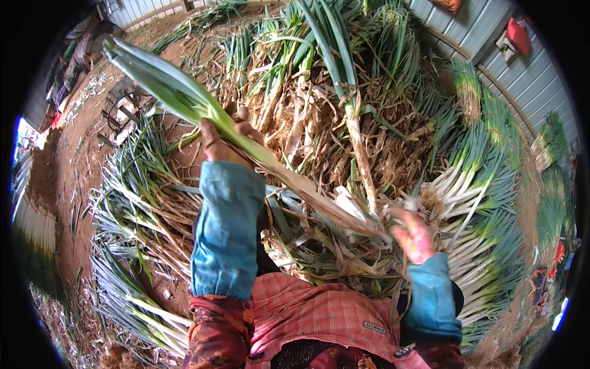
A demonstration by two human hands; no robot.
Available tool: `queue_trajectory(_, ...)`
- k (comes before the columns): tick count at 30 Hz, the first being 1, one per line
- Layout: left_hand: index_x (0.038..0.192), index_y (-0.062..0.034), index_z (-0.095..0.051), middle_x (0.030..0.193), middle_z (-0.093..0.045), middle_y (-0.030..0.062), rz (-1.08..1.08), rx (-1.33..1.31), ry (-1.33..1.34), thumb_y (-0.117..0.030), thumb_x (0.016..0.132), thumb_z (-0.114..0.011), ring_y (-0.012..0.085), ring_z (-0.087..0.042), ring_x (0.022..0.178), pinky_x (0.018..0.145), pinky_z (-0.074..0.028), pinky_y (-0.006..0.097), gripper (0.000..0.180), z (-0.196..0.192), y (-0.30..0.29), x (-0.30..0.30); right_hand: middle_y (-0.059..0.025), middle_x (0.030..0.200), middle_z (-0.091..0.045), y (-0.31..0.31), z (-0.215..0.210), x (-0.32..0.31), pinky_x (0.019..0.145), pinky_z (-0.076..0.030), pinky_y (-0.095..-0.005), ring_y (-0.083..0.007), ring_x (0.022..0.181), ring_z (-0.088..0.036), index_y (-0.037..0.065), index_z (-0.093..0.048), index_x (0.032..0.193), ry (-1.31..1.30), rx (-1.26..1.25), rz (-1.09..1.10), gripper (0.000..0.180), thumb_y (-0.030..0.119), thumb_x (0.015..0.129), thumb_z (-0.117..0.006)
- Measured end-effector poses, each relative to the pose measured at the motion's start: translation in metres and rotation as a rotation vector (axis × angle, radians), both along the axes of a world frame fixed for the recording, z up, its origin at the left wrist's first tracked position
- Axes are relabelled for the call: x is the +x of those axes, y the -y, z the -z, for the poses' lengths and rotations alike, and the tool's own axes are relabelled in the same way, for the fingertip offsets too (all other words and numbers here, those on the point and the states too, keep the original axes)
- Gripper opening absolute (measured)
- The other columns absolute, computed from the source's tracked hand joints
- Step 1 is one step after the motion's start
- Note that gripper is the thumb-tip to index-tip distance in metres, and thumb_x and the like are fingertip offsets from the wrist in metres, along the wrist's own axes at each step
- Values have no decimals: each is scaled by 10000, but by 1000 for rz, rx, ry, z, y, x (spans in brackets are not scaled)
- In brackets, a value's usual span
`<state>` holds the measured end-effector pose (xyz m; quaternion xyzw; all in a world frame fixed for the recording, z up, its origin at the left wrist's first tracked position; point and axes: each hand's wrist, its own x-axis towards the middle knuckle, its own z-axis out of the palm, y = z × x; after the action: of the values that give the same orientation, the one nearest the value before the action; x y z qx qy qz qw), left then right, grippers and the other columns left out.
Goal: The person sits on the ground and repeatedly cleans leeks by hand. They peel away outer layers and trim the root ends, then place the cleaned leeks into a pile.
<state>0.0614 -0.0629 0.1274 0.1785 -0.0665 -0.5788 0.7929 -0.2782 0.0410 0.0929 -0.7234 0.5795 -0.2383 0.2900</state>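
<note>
My left hand [222, 144] is closed around a long green onion [295, 178] where its leaves meet the stalk. The leaves point to the far left, and the stalk, wrapped in dry brownish skin, slants down to the right. Close beside its root end is my right hand [414, 236], fingers curled and smeared by motion; whether they grip anything I cannot make out. Another long green onion [361, 154] leans against the large pile of untrimmed onions [295, 117] ahead. Loose peeled-off skins [344, 249] lie under the held stalk.
To my right runs a row of cleaner white-stalked onions [479, 246]; more onions [144, 203] lie to my left. Tied bundles [466, 92] stand by the corrugated metal wall [522, 80]. A metal frame [120, 114] sits on the dirt floor [77, 160] at the left.
</note>
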Motion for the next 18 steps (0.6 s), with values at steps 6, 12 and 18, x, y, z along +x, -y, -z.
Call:
queue_trajectory(6, 992, -101, -473, 905, -570, 76, 20, 29, 156, -462, 828, -283, 148, -545, 619, 577, -436, 333, 440, -35, -16, -45, -172, 849, -545, -22, 14, 86, 668, -442, -322, -285, 753, -546, 1, -460, 1052, 191, -5, -246, 344, 105, 738, -553)
queue_trajectory(12, 935, -84, -506, 762, -586, 65, 67, 179, 121, -357, 821, -391, 168, -554, 601, 633, -463, 345, 317, -41, -24, -65, -146, 777, -542, -38, 33, 81, 641, -420, -301, -238, 732, -540, -11, -463, 1031, 381, 137, -135, 331, 114, 729, -512)
queue_trajectory(18, 913, -13, -508, 774, -566, 91, 349, 32, 601, -78, 740, -542, 192, -546, 694, 625, -465, 327, 187, -8, -46, -84, -118, 793, -554, -17, 3, 59, 632, -428, -272, -219, 721, -545, -16, -514, 962, 425, -239, -68, 240, 14, 723, -515)
